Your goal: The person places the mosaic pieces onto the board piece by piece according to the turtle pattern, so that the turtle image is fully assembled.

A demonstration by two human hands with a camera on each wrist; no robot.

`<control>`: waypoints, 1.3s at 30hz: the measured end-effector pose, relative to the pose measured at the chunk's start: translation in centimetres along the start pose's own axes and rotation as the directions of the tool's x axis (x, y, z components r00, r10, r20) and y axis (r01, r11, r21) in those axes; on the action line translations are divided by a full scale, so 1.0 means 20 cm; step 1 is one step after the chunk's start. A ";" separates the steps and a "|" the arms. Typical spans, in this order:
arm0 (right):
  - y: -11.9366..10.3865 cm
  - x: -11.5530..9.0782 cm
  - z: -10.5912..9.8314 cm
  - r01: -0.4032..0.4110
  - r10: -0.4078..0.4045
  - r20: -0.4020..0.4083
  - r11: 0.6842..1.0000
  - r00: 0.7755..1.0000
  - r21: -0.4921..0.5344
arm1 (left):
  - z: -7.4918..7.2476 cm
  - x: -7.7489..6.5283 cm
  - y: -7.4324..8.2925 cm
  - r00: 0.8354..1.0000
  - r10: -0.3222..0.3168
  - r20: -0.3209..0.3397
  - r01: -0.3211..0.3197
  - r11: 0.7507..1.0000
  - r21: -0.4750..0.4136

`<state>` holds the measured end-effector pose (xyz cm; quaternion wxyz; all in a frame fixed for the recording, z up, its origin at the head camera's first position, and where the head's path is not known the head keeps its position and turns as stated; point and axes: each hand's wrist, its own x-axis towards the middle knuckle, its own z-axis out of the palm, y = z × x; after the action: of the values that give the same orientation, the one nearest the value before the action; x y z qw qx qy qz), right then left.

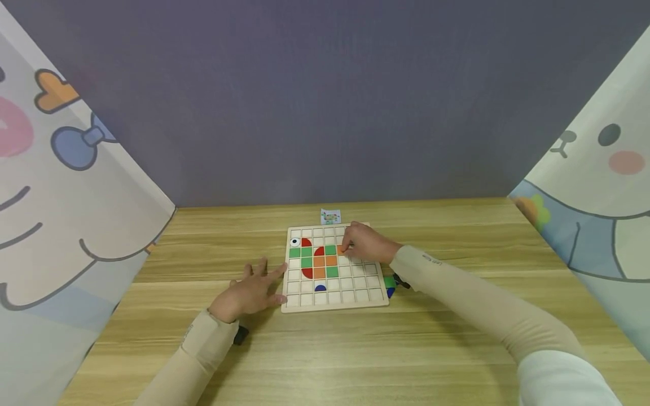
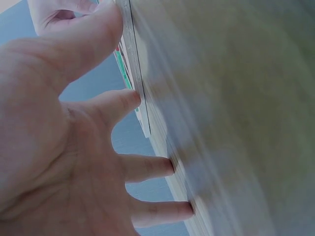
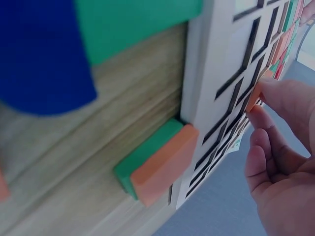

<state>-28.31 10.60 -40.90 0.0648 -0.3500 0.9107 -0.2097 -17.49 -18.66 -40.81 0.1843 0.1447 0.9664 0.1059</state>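
A wooden grid board (image 1: 358, 285) lies on the table, with green, orange and red tiles in several cells, a white eye tile (image 1: 295, 242) at upper left and a blue half-round tile (image 1: 320, 288) lower down. My right hand (image 1: 367, 242) pinches an orange tile (image 3: 253, 96) between thumb and forefinger, over a cell right of a green tile; whether it is fully seated I cannot tell. With fingers spread, my left hand (image 1: 251, 294) rests at the board's left edge; its thumb and forefinger touch that edge, and other fingertips (image 2: 165, 166) touch the table.
A small picture card (image 1: 330, 217) lies behind the board. Loose tiles sit at the board's right side: a blue piece (image 3: 44, 54), a green piece (image 3: 142, 24), and an orange tile (image 3: 165, 164) against another green one. A grey wall (image 1: 335, 113) rises at the table's back.
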 end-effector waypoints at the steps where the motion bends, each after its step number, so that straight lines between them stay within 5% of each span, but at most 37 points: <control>1: 0.00 0.00 0.00 -0.002 0.002 -0.002 1.000 1.000 -0.006 | 0.00 0.00 0.00 1.000 -0.001 0.000 0.001 1.000 0.003; 27: 0.00 -0.01 0.02 -0.044 0.045 -0.032 0.999 0.998 0.020 | 0.01 0.01 0.00 1.000 -0.014 0.000 0.014 1.000 0.005; 39: 0.02 -0.04 0.00 0.072 -0.072 -0.005 0.997 0.997 0.034 | 0.01 0.02 0.00 1.000 -0.016 0.010 0.016 1.000 0.005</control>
<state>-27.93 11.40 -41.15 0.0613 -0.3811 0.8939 -0.2281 -17.71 -18.61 -41.15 0.1897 0.1381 0.9668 0.1011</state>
